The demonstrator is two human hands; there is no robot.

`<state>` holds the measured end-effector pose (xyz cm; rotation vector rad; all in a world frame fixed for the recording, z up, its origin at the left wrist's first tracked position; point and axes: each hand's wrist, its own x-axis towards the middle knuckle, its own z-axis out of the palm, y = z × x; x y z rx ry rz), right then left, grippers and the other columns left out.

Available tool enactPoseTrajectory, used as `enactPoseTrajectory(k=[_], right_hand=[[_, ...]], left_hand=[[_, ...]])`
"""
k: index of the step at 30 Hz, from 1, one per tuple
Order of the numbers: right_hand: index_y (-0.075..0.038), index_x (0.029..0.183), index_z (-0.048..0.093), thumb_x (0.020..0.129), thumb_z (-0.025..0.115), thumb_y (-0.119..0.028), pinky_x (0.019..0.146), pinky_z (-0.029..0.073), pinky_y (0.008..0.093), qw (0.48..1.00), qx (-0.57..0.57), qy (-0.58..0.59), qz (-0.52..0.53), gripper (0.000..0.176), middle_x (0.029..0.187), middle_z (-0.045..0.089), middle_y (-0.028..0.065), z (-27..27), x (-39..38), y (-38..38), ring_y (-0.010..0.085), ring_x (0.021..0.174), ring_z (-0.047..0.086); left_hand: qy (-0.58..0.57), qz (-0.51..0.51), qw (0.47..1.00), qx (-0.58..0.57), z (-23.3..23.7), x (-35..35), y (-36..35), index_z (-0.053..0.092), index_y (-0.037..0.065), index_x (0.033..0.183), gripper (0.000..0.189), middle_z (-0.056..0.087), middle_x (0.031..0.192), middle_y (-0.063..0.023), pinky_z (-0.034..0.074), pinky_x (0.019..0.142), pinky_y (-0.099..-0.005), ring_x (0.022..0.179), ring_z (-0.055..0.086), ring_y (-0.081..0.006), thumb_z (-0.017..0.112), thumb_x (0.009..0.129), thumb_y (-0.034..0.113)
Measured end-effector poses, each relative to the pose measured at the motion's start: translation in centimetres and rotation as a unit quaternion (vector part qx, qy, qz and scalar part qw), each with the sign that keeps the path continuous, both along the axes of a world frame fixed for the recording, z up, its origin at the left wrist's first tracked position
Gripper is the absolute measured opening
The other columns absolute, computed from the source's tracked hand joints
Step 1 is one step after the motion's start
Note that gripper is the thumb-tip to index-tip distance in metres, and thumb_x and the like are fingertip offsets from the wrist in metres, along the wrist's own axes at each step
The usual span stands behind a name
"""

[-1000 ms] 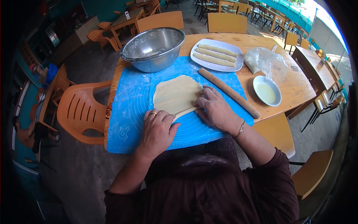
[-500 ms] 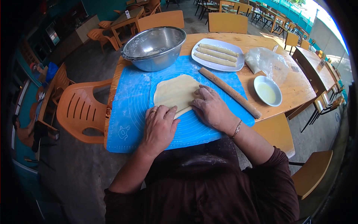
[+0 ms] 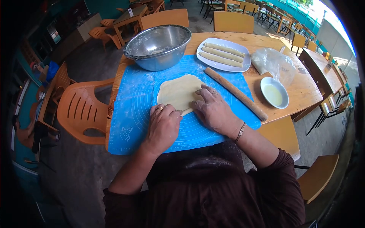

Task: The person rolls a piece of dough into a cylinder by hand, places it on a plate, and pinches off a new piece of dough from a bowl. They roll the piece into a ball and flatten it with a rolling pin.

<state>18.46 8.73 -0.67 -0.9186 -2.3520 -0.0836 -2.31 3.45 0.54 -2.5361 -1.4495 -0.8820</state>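
A thin, pale dough sheet [image 3: 178,91] lies flat on a blue baking mat [image 3: 131,110], its near edge folded into a narrow roll. My left hand [image 3: 165,123] has its fingers curled down over the left part of that rolled edge. At the right end my right hand [image 3: 213,109] grips the edge, fingers bent and dusted with flour. The fingertips of both hands are partly hidden. Just beyond my right hand, a wooden rolling pin [image 3: 235,94] rests slantwise on the mat.
A floury steel bowl [image 3: 161,60] stands at the back left. Beside it, a white plate [image 3: 224,67] carries several dough rolls [image 3: 222,53]. To the right are a clear plastic bag [image 3: 275,64] and a small bowl of pale liquid [image 3: 274,94]. An orange chair [image 3: 85,114] is at the left.
The near edge of the dough has been turned slightly further away from me. My left fingers have curled in more, and my right hand has shifted slightly along the edge.
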Motion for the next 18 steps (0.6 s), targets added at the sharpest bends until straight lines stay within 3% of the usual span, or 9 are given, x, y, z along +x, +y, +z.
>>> enactPoseTrajectory(k=[9, 14, 18], right_hand=[[-0.005, 0.100, 0.073, 0.084, 0.068, -0.012, 0.105, 0.042, 0.0455, 1.000, -0.018, -0.005, 0.016, 0.018, 0.117, 0.059, 0.0206, 0.4, -0.1, 0.5, 0.0404, 0.126, 0.050], [-0.005, 0.101, 0.073, 0.084, 0.068, -0.013, 0.106, 0.041, 0.0459, 0.999, -0.037, 0.002, 0.008, 0.019, 0.118, 0.059, 0.0205, 0.8, -0.7, 0.2, 0.0403, 0.126, 0.049], [-0.005, 0.101, 0.074, 0.084, 0.068, -0.013, 0.107, 0.041, 0.0459, 0.999, -0.010, -0.010, 0.029, 0.019, 0.120, 0.059, 0.0207, 0.4, -0.5, 0.4, 0.0405, 0.127, 0.049]], left_hand=[[-0.008, 0.014, 0.999, 0.036, 0.3, 0.8, 0.1, 0.072, 0.001, 0.097, 0.017, 0.061, 0.088, -0.0100, 0.042, 0.086, -0.0416, 0.091, 0.058, -0.0288, 0.070, 0.082, 0.006], [0.029, 0.008, 0.999, -0.032, 0.3, 0.1, 0.7, 0.071, 0.000, 0.101, 0.019, 0.061, 0.090, -0.0105, 0.042, 0.086, -0.0419, 0.091, 0.057, -0.0291, 0.070, 0.083, 0.007], [0.035, 0.012, 0.999, -0.022, 0.5, 0.4, 0.7, 0.071, 0.000, 0.099, 0.018, 0.061, 0.090, -0.0109, 0.042, 0.086, -0.0417, 0.091, 0.057, -0.0294, 0.070, 0.083, 0.007]])
